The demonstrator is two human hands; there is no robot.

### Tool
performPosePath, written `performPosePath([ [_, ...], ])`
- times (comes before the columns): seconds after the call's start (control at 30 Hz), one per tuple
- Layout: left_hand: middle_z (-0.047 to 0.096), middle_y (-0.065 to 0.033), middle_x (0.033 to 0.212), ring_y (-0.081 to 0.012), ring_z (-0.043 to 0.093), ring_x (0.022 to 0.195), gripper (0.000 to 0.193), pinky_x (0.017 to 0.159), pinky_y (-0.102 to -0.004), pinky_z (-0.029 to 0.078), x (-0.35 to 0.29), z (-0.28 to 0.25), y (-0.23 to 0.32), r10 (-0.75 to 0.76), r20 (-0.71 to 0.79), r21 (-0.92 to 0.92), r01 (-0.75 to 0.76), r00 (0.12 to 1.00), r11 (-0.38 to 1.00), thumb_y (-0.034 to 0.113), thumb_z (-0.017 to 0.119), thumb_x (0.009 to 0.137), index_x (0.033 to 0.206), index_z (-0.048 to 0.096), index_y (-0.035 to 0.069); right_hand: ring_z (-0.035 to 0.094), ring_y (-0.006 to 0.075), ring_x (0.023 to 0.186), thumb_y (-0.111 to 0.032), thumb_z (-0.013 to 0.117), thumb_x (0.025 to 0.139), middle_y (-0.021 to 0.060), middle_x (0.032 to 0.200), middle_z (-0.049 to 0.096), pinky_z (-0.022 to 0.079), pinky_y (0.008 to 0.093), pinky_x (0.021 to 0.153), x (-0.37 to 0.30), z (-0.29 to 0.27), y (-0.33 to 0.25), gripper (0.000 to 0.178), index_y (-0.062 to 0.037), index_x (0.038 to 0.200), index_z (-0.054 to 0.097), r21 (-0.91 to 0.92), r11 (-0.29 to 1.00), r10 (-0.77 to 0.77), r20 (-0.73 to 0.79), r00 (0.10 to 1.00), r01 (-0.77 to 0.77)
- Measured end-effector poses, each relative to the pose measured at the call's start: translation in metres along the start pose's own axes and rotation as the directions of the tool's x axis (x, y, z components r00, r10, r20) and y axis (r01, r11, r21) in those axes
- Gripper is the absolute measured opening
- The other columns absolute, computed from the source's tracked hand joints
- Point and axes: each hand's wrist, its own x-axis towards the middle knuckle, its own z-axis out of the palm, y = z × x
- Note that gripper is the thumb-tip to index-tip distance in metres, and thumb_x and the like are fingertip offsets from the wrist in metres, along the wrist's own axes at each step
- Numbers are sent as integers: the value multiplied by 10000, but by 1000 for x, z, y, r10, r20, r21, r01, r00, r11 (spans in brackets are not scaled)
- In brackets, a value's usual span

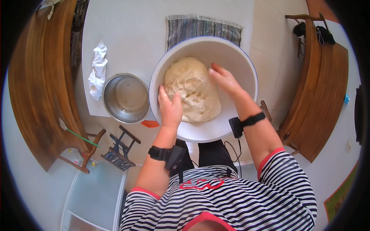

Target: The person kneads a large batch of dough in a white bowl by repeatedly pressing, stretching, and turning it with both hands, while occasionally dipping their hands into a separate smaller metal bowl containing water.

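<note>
A big pale lump of dough (192, 86) lies in a wide white basin (239, 61) with a blue rim, its top creased and dented. My left hand (170, 108) rests against the dough's left side, fingers stretched out and thumb apart. On the opposite side, my right hand (226, 80) is at the dough's upper right edge with its fingers extended. Whether the right fingertips press into the dough or only touch it, I cannot tell. Neither hand grips anything.
A steel bowl (126, 98) stands left of the basin, with a crumpled white cloth (98, 71) beyond it. Behind the basin lies a striped grey mat (204, 29) on the white table (127, 34). Wooden benches (42, 84) flank both sides; a small stool (121, 152) stands lower left.
</note>
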Motion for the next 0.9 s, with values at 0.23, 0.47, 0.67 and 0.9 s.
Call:
performPosePath([
  [0.23,489,-136,1308,-241,459,1202,571,1023,-329,344,45,16,3,-210,487,-711,524,848,469,394,371,961,1314,406,-53,533,185,1130,-440,558,881,130,1197,580,432,338,938,58,32,-35,584,14,1248,519,239,836,324,509,797,-493],
  [0.47,561,-89,1214,-197,530,1117,542,953,-325,411,68,21,11,-122,645,-726,655,754,208,449,338,963,1246,500,17,606,173,957,-367,700,768,116,1105,621,477,304,845,45,38,-69,602,21,1203,549,194,810,336,621,708,-554],
  [0.67,503,-131,1304,-250,461,1223,477,1025,-394,355,-28,-3,-2,163,331,-499,26,929,866,359,426,952,1263,477,0,559,259,957,-216,799,590,75,950,600,439,372,865,-63,14,-25,531,-64,1047,575,-1,963,-247,408,879,271],
  [0.9,233,-140,1506,-328,118,1417,787,1125,-528,112,-74,-2,-4,217,700,501,-684,681,530,394,637,795,1402,331,-2,531,261,910,-119,661,649,51,862,562,390,392,842,-94,37,32,153,-107,767,564,-466,612,-467,440,767,639],
])
